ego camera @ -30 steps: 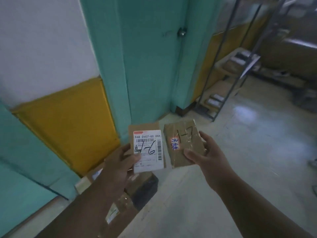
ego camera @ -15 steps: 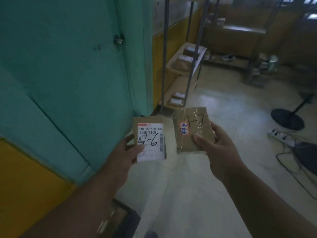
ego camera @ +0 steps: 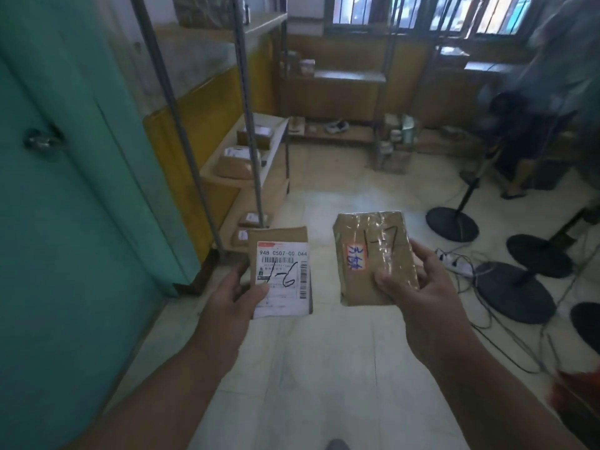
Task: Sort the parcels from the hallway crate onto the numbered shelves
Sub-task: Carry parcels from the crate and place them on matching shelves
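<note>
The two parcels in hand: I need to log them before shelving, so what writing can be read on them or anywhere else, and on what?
"948 C507-00 044": printed on the white label of the left parcel.
"1-6": handwritten over that label.
"1-7": handwritten on the right parcel.
Blue handwriting on its orange sticker: not legible.
Barcodes and fine print on the white label: too small.
Labels on the shelf parcels: blurred.

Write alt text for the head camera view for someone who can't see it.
A left hand holds a labelled parcel marked 1-6 and a right hand a taped brown parcel marked 1-7, above a tiled floor. A metal shelf rack with more parcels stands ahead left.
</note>
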Action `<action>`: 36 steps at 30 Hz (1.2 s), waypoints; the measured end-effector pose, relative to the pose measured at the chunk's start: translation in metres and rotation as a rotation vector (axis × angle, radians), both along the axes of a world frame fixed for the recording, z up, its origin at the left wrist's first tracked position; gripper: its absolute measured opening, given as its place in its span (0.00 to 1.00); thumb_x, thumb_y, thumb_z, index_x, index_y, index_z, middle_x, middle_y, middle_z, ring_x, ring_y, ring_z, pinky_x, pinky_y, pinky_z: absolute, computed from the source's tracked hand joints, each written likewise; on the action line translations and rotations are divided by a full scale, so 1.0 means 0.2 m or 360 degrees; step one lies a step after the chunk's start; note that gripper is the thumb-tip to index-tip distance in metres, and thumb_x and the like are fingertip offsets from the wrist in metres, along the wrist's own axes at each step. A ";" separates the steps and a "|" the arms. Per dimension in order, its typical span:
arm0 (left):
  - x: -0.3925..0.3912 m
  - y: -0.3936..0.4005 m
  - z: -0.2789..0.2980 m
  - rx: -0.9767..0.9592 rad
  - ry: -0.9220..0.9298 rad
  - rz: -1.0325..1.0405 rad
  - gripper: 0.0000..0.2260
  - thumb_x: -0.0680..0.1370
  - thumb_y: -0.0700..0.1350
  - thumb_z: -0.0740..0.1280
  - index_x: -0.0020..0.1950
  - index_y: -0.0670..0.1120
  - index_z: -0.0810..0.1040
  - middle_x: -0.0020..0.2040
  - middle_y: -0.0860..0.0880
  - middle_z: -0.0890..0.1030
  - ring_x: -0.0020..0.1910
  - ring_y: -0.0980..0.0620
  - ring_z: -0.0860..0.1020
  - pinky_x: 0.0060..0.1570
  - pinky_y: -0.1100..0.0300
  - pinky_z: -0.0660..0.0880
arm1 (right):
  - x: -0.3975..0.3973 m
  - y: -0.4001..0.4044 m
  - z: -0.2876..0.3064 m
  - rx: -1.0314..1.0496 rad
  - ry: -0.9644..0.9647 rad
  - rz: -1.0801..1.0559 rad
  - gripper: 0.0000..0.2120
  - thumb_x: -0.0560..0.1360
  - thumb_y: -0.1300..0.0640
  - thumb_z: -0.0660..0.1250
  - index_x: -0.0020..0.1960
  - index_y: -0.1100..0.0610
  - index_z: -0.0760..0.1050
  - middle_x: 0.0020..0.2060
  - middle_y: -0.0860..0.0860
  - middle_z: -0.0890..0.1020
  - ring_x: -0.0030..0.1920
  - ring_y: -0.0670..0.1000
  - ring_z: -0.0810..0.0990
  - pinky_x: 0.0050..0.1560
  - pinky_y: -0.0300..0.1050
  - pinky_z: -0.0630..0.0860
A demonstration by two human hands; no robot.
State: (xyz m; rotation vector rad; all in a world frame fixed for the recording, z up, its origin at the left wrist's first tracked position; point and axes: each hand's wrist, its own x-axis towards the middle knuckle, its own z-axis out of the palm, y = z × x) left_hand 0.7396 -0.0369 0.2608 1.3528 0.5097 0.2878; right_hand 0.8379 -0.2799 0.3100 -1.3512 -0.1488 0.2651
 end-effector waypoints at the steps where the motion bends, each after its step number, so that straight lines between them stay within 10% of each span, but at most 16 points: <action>1: 0.07 0.01 -0.01 0.0012 0.0018 0.0022 0.20 0.80 0.37 0.66 0.61 0.63 0.78 0.56 0.51 0.86 0.55 0.47 0.84 0.60 0.46 0.78 | 0.11 0.02 0.00 -0.0014 0.0014 0.0016 0.33 0.68 0.65 0.74 0.70 0.49 0.70 0.56 0.57 0.82 0.51 0.56 0.86 0.43 0.45 0.82; 22: 2.16 0.53 0.04 0.0157 0.0186 0.0017 0.13 0.80 0.47 0.68 0.61 0.61 0.80 0.57 0.51 0.85 0.53 0.45 0.84 0.53 0.38 0.80 | 2.14 0.48 0.03 -0.0058 -0.0001 -0.0094 0.34 0.62 0.62 0.77 0.66 0.46 0.74 0.54 0.56 0.83 0.51 0.55 0.86 0.46 0.51 0.83; 28: 2.87 0.40 -0.03 0.0188 0.0118 -0.0081 0.14 0.81 0.38 0.64 0.65 0.50 0.77 0.43 0.63 0.85 0.43 0.62 0.84 0.37 0.68 0.79 | 2.73 0.32 0.01 -0.0040 0.0034 -0.0211 0.35 0.63 0.63 0.76 0.68 0.49 0.72 0.53 0.54 0.84 0.51 0.54 0.86 0.43 0.44 0.82; 36: 3.44 0.37 -0.05 0.0163 0.0214 0.0245 0.15 0.81 0.41 0.65 0.63 0.59 0.79 0.49 0.59 0.86 0.49 0.58 0.84 0.49 0.58 0.77 | 3.61 0.43 0.04 -0.0104 -0.0011 0.0114 0.32 0.63 0.64 0.76 0.63 0.44 0.75 0.52 0.52 0.86 0.51 0.55 0.86 0.43 0.46 0.83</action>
